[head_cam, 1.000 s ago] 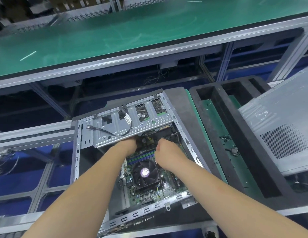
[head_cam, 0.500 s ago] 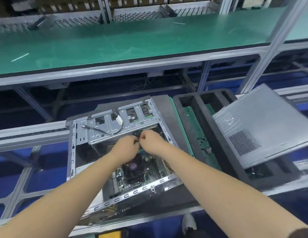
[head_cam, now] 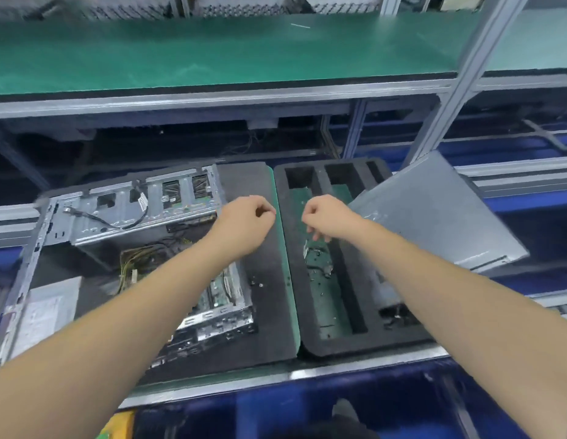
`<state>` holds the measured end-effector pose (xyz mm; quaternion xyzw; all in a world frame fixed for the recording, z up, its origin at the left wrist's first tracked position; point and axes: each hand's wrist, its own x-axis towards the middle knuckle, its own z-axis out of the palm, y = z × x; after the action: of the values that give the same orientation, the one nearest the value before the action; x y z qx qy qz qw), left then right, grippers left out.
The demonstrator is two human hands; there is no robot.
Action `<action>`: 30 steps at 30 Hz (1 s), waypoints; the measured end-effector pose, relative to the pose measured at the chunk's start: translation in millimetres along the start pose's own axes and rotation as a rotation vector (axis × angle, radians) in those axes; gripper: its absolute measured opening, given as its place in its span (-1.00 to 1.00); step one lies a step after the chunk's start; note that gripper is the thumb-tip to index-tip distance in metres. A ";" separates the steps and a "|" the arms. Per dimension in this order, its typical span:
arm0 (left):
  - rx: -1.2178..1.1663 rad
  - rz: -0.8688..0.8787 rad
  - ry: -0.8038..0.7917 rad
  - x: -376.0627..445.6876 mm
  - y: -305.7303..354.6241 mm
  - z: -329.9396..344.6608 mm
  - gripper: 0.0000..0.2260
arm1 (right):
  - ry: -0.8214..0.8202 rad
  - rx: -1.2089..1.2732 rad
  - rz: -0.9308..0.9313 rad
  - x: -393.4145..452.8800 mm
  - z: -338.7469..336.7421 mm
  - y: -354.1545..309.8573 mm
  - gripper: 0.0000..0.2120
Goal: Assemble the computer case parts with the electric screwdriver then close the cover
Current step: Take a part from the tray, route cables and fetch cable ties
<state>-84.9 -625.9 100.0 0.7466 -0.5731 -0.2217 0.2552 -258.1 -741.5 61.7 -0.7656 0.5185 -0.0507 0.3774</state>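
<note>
The left hand (head_cam: pixel 244 224) hangs in the air with fingers curled loosely inward, thumb near the forefinger; whether anything small sits in the pinch cannot be told. The right hand (head_cam: pixel 328 218) is likewise half-curled, fingers drooping, touching nothing visible. A narrow gap parts the two hands. Below and to the left of the left hand lies the open case (head_cam: pixel 130 223), its wires and board exposed, on a dark mat (head_cam: pixel 266 312). Under the right hand sits a black foam tray (head_cam: pixel 348 280) with green-floored slots. Just right of that hand the grey cover (head_cam: pixel 434 213) leans tilted over the tray's far corner.
</note>
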 end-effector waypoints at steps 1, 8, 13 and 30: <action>0.006 -0.023 0.000 3.4 8.1 10.8 -0.80 | -0.008 -0.045 0.005 5.9 -5.0 20.8 -0.81; 0.006 -0.208 0.014 15.0 40.4 69.0 -0.80 | -0.128 -0.362 -0.097 42.6 -8.8 121.3 -0.85; -0.100 -0.372 0.034 0.1 44.2 93.7 -0.78 | -0.161 -0.641 -0.239 58.8 8.9 135.4 -0.84; -0.455 -0.725 0.092 -36.9 14.0 145.5 -0.82 | -0.426 -1.260 -0.409 100.8 100.3 138.1 -0.80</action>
<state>-195.0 -611.6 -1.9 0.8334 -0.1979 -0.3843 0.3443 -269.3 -797.2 -128.2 -0.9143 0.2092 0.3413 -0.0626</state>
